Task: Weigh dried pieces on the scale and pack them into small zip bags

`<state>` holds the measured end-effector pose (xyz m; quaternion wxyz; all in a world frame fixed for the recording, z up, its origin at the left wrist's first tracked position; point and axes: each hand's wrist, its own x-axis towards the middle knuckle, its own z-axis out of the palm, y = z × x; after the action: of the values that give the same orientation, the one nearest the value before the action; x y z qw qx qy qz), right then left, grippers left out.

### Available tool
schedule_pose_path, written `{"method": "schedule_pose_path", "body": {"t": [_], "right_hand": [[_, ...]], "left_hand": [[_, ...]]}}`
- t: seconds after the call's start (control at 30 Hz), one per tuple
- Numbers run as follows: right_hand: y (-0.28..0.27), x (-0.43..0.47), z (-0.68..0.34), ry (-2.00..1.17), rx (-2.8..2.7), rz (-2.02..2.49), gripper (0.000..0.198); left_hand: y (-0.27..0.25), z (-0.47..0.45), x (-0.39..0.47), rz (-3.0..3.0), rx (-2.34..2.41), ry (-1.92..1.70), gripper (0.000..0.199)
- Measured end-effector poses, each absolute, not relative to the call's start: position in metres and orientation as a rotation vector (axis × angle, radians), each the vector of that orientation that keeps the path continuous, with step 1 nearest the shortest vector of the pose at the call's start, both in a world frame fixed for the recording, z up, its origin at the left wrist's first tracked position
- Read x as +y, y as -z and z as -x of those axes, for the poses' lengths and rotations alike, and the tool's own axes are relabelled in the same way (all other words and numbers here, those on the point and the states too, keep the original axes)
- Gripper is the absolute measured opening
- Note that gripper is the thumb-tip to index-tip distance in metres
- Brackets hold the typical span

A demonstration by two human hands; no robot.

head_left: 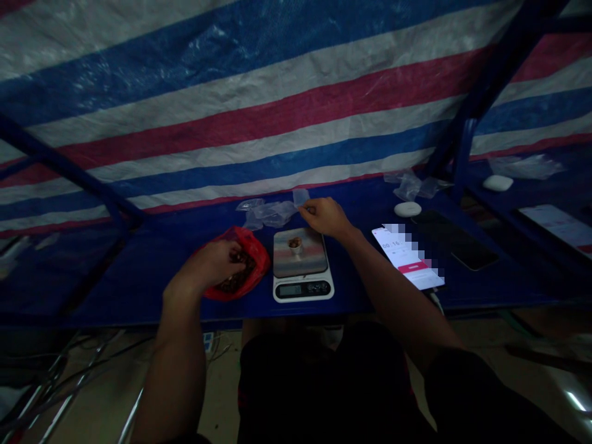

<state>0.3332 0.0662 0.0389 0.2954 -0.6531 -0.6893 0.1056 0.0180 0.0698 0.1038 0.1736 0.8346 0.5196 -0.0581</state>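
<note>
My left hand (216,264) reaches into a red plastic bag (261,254) that stands open. Its fingers are bent together over small dark brown pieces (237,279) inside; what lies between the fingertips is hidden. Beside the bag sits a white kitchen scale (303,290) with a lit display and a metal-looking top plate. On that plate rests a small white cup (295,248) filled with brownish pieces. Just behind the scale, my right hand (325,216) is closed in a pinch at the edge of a small clear plastic bag (301,197).
More crumpled clear bags (271,214) lie behind the scale. To the right are a lit phone (407,259) showing a timer, a dark phone (456,240), a white oval case (407,209) and clear plastic (411,184). A striped tarp (277,117) hangs behind the blue table (143,271).
</note>
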Motion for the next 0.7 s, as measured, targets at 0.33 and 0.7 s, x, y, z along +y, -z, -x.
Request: {"method": "schedule_pose_path", "body": {"t": [0.33,0.7], "right_hand": [[-0.038,0.066,-0.334,-0.273,-1.837,1.735,0.040],[-0.035,0.068,-0.333,-0.260,-1.859,1.717,0.041]], "left_hand": [[-0.101,-0.015,0.067,-2.390,1.484,-0.030,0.023],[-0.131,-0.030,0.048,-2.351,1.436,-0.158,0.032]]}}
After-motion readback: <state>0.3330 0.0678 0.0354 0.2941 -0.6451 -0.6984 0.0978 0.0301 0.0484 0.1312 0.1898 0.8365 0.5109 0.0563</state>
